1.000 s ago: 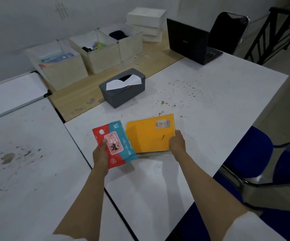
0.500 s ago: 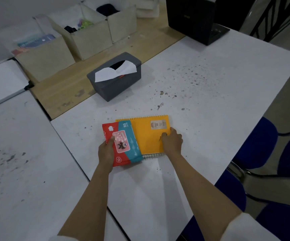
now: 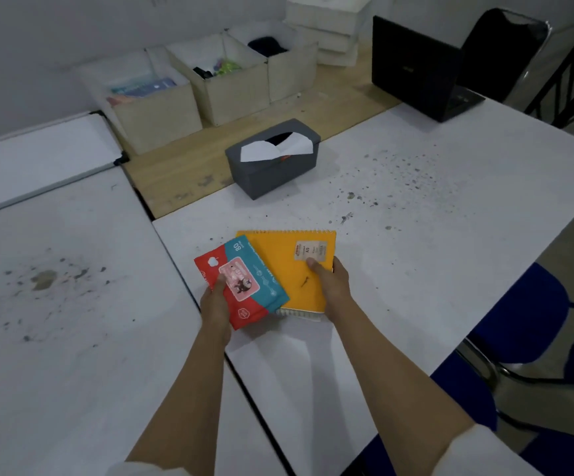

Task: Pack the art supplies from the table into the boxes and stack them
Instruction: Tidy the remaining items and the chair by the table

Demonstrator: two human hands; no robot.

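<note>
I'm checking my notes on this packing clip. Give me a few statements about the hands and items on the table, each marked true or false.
1. The left hand grips the red and teal packet. True.
2. The right hand holds the orange notebook. True.
3. The grey tissue box is closed, with no tissue showing. False: a white tissue sticks out of its top.
4. The laptop lies shut flat. False: it stands open.

So I counted three open beige fabric boxes (image 3: 162,108), one grey tissue box (image 3: 273,166), one orange spiral notebook (image 3: 292,269), one red-and-teal wipes pack (image 3: 244,286), one black laptop (image 3: 416,70).
</note>
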